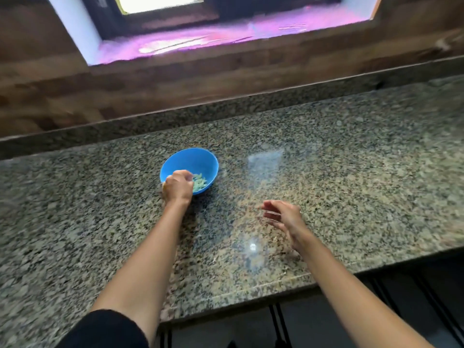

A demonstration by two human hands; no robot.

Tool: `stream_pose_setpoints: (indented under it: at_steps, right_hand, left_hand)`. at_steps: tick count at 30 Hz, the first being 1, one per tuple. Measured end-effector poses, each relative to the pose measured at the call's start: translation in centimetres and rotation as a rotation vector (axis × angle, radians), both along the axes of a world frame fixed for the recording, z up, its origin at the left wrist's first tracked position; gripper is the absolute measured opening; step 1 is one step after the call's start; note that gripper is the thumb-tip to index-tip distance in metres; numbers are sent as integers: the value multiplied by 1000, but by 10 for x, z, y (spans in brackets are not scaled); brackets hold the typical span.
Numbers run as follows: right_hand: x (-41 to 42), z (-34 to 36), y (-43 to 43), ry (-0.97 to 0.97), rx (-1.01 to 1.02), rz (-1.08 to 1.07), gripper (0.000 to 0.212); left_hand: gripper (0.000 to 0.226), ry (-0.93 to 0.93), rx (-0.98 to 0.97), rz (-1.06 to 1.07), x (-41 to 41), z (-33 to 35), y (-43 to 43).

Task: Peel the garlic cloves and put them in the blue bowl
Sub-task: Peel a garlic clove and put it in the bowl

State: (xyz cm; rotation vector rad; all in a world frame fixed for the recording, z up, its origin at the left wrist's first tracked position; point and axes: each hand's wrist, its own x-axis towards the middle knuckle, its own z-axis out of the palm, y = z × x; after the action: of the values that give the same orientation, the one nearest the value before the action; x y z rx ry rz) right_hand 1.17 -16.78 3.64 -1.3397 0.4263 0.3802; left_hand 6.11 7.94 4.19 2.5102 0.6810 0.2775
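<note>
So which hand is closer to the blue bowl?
Left. The left hand is at the near rim of the blue bowl; the right hand is apart, off to its right.

Blown-out window (160, 2) light from beyond the blue bowl (193, 159) leaves pale glare on the counter (351, 159) right of it, everything motion-blurred.

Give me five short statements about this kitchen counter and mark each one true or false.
1. The blue bowl stands on the stone counter. True.
2. The bowl is empty. False: pale garlic cloves lie in it.
3. The left hand is at the bowl's near rim, fingers curled. True.
4. The right hand grips the bowl. False: it is open, over the counter and apart from the bowl.
5. A knife lies beside the bowl. False: no knife is in view.
</note>
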Motion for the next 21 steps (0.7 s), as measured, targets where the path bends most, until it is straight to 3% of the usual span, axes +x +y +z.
stream_pose_setpoints:
  at_steps: [2,5,8,11,13,15,18,21]
  right_hand:
    - [5,-2,-16,-40,-24,-83,18]
    - [4,-12,-42,-96,-157,-311,14]
    - [-1,-30,-63,-18,-284,-388,16]
    - [-5,-42,-72,45,-240,-362,18]
    - [-6,-39,-71,47,-189,-326,18]
    - [-8,-37,-65,38,-120,-260,17]
    - [-8,-38,-52,-1,-130,-124,15]
    - [-3,-36,-29,-4,-114,31,25]
  left_hand:
    - [25,-75,30,-63,5,-2,-19]
    - [20,-174,-71,-397,-6,-4,-89]
    - [29,115,-265,-663,-24,-24,-167]
    - [43,170,-192,-704,-29,-50,-212]
    - [34,147,-156,-718,-31,-55,-221]
    - [30,151,-271,-659,-31,-56,-215]
    - [46,139,-566,-563,-38,-49,-179]
    - [37,62,-524,-609,-51,-39,-142]
